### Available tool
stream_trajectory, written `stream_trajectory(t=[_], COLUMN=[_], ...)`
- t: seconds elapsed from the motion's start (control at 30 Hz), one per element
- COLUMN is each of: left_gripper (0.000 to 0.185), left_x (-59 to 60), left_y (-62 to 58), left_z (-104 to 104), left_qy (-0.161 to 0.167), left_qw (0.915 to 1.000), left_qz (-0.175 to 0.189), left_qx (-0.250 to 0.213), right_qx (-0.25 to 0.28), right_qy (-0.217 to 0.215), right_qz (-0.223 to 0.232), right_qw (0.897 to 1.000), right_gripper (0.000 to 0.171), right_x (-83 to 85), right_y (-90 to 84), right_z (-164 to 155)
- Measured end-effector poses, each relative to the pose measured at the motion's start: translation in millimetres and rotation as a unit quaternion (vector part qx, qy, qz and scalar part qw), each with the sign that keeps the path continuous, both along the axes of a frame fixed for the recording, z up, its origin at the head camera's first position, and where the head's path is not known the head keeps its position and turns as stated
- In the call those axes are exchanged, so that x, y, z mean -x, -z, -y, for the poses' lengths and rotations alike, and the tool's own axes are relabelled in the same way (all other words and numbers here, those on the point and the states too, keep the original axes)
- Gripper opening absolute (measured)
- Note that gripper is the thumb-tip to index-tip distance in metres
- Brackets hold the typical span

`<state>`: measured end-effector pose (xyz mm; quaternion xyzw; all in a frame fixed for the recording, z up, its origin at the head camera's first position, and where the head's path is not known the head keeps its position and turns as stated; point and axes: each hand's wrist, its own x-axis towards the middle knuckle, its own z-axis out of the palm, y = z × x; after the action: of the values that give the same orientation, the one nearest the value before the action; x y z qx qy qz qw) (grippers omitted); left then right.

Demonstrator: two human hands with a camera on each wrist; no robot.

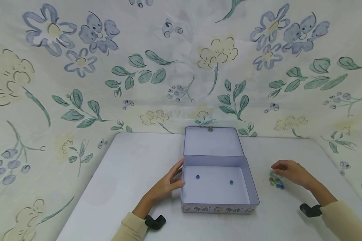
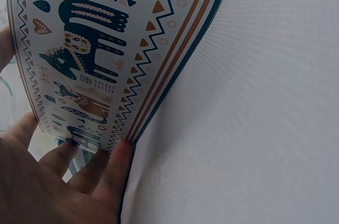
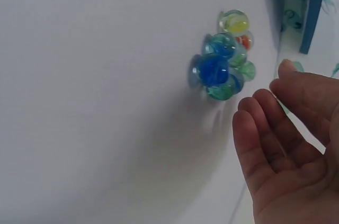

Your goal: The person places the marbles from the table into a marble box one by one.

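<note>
An open tin box [image 1: 247, 187] with its lid [image 1: 212, 141] tilted back stands mid-table; two blue marbles [image 1: 197, 176] [image 1: 231, 182] lie on its floor. My left hand [image 1: 172, 180] rests with straight fingers [image 2: 114, 168] against the box's patterned left wall [image 2: 90, 60]. A cluster of several glass marbles [image 1: 276, 181] [image 3: 222, 60], blue, green, yellow and orange, sits on the table right of the box. My right hand [image 1: 289, 170] hovers just above that cluster with its fingers [image 3: 267, 128] loosely curved and nothing held.
The white table [image 1: 132, 174] is backed and flanked by a floral cloth [image 1: 181, 67]. Black wrist-camera mounts [image 1: 155, 222] [image 1: 310, 210] show near both cuffs.
</note>
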<state>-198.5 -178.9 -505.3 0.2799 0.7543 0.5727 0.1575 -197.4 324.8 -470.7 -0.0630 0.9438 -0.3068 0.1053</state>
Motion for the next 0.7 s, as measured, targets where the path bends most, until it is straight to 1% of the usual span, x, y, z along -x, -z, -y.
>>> stream_trajectory(t=[0.13,0.3,0.4,0.53,0.7], left_gripper=[0.082,0.082,0.082,0.082,0.082], left_x=[-1.5,-1.7,-2.2,-2.3,-2.4], left_y=[0.2,-1.2,-1.3,-2.7,-4.8], left_z=[0.8,1.4,1.6,0.2,-1.1], left_qy=[-0.003,-0.005,-0.003,-0.002,-0.003], left_qw=[1.0000,1.0000,1.0000,1.0000,1.0000], left_qz=[0.000,-0.004,-0.003,0.003,0.005], left_qx=[0.001,0.000,0.002,-0.001,-0.005], right_qx=[0.001,-0.001,-0.003,-0.002,-0.005], right_qy=[-0.001,-0.005,-0.004,-0.012,-0.026], right_qz=[0.007,-0.005,-0.005,-0.007,-0.025], right_qw=[1.000,1.000,1.000,1.000,0.999], right_gripper=[0.027,0.030,0.031,0.029,0.025], right_x=[-2.6,-3.4,-3.8,-2.2,-0.8], right_y=[5.0,6.9,9.1,11.1,11.5], right_z=[0.8,2.6,1.8,-0.1,0.3])
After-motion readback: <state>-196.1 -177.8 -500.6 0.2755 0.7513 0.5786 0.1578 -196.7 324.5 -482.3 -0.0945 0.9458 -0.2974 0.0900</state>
